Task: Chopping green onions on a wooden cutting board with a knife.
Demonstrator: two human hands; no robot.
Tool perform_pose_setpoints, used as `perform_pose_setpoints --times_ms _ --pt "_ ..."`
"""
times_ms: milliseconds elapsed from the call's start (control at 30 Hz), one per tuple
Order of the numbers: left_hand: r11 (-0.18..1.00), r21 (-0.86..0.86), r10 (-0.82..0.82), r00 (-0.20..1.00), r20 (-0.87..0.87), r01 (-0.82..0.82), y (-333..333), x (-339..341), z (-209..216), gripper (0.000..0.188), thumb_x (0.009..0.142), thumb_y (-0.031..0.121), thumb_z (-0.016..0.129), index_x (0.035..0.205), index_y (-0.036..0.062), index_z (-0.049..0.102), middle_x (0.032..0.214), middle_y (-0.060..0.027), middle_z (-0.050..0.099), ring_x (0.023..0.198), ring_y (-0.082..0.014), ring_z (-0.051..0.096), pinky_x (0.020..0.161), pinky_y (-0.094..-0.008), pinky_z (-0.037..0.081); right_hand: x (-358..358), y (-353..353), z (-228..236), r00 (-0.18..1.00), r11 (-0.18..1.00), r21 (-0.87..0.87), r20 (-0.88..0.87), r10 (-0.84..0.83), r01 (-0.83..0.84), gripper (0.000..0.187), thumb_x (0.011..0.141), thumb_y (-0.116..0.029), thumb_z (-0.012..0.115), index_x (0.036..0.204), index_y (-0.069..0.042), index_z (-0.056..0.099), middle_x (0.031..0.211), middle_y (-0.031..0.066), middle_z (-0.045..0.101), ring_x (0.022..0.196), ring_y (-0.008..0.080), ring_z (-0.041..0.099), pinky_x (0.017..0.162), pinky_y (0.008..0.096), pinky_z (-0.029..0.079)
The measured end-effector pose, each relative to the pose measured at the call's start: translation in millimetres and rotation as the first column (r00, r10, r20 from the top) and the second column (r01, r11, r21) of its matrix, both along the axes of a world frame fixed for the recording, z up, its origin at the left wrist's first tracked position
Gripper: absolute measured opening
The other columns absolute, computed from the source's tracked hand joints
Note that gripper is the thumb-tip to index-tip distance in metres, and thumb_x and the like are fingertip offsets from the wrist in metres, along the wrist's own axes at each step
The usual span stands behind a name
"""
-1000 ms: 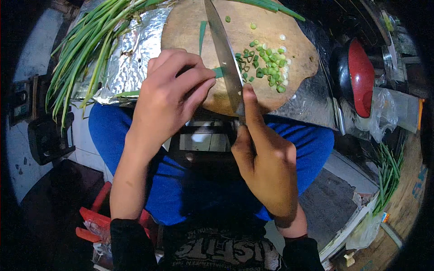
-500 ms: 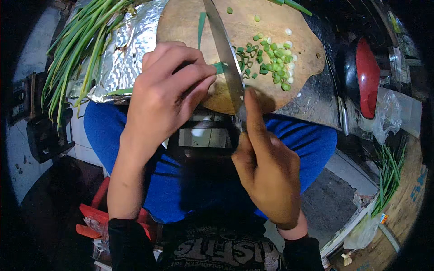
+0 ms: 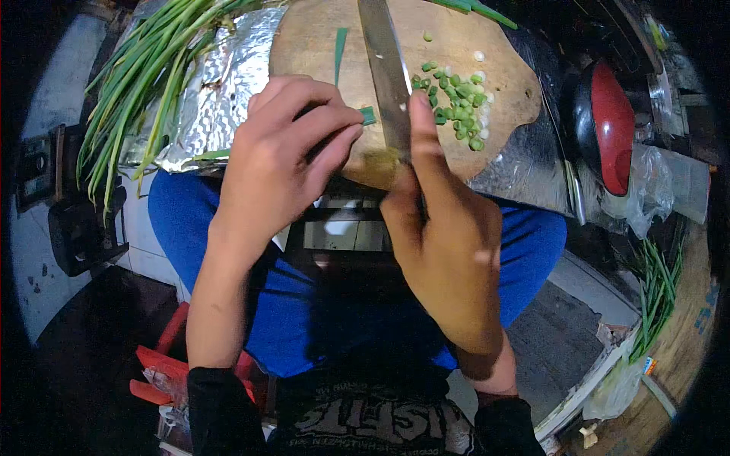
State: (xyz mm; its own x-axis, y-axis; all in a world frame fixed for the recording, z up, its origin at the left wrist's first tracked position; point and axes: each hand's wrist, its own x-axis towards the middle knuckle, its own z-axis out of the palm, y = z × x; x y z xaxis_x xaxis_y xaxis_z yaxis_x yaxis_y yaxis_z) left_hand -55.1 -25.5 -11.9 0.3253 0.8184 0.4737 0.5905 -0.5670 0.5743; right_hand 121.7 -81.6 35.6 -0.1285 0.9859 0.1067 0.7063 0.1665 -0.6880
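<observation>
On a round wooden cutting board (image 3: 487, 45), my left hand (image 3: 281, 152) is closed with curled fingers on a green onion (image 3: 369, 115), whose cut green end sticks out past the fingertips. My right hand (image 3: 456, 243) grips a knife (image 3: 386, 68), the thumb along the blade and the handle mostly hidden in the fist. The blade stands just right of the onion end, a small gap between them, with small bits stuck on its side. Chopped green onion (image 3: 461, 102) lies in a loose heap right of the blade. A narrow green leaf (image 3: 340, 57) lies beyond my left hand.
Long green onions (image 3: 144, 72) lie on crinkled foil (image 3: 228, 91) at the left. A red and black rounded object (image 3: 612, 129) and a clear plastic bag (image 3: 650, 190) are at the right. More green stalks (image 3: 660, 289) sit lower right. A red plastic item (image 3: 163, 365) is lower left.
The knife and my right hand have moved right and slightly away from me, leaving the onion end. Dark green slices that lay beside the blade now sit closer to the heap or behind the knife.
</observation>
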Motion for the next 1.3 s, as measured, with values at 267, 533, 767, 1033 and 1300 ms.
perform_pose_setpoints --times_ms 267,533,767,1033,1300 --pt "0.999 0.032 0.008 1.0 -0.005 -0.008 0 0 1 0.017 0.076 0.002 0.081 0.092 0.0016 0.074 0.094 -0.009 0.068 0.09 -0.0281 0.065 0.08 -0.0363 0.052 5 -19 13 0.994 0.989 -0.148 0.098 0.045 -0.03 0.067 0.089 0.004 0.064 0.153 -0.007 0.046 0.085 0.0207 0.068 0.064 0.0275 0.067 0.064 0.0358 0.054" --pt "1.0 0.025 0.001 1.0 -0.003 -0.001 1 1 0 0.016 0.077 0.002 0.08 0.091 0.0015 0.074 0.093 -0.0088 0.067 0.089 -0.0277 0.065 0.079 -0.0354 0.052 6 -26 6 0.992 0.992 -0.128 0.122 0.037 -0.021 0.069 0.09 0.004 0.063 0.155 -0.007 0.042 0.09 0.0227 0.069 0.071 0.0287 0.07 0.068 0.037 0.055" --pt "0.999 0.039 -0.002 1.0 -0.005 0.003 2 0 -2 0.019 0.074 -0.001 0.081 0.092 0.0021 0.074 0.093 -0.0086 0.067 0.09 -0.028 0.065 0.079 -0.0358 0.053 0 -35 16 0.997 0.938 -0.347 0.072 0.019 0.007 0.079 0.087 0.003 0.065 0.159 -0.006 0.033 0.08 0.017 0.063 0.069 0.027 0.067 0.07 0.037 0.055" --pt "1.0 0.013 -0.011 0.999 -0.032 0.011 0 -3 7 0.019 0.076 0.001 0.08 0.094 0.0027 0.075 0.093 -0.0098 0.067 0.091 -0.03 0.065 0.08 -0.0374 0.053 -12 -3 -6 0.995 1.0 -0.001 0.099 0.017 -0.017 0.074 0.091 0.0 0.063 0.158 -0.004 0.033 0.079 0.0171 0.063 0.07 0.0309 0.068 0.068 0.0387 0.055" --pt "0.999 -0.027 0.046 0.999 0.014 -0.046 -3 -3 1 0.018 0.077 0.005 0.079 0.095 0.0053 0.074 0.094 -0.0079 0.065 0.092 -0.0298 0.063 0.082 -0.0388 0.05 -9 9 -10 1.0 1.0 0.025 -0.025 -0.005 0.005 0.067 0.091 -0.001 0.063 0.154 -0.004 0.041 0.081 0.0212 0.067 0.066 0.0331 0.068 0.066 0.0396 0.055"
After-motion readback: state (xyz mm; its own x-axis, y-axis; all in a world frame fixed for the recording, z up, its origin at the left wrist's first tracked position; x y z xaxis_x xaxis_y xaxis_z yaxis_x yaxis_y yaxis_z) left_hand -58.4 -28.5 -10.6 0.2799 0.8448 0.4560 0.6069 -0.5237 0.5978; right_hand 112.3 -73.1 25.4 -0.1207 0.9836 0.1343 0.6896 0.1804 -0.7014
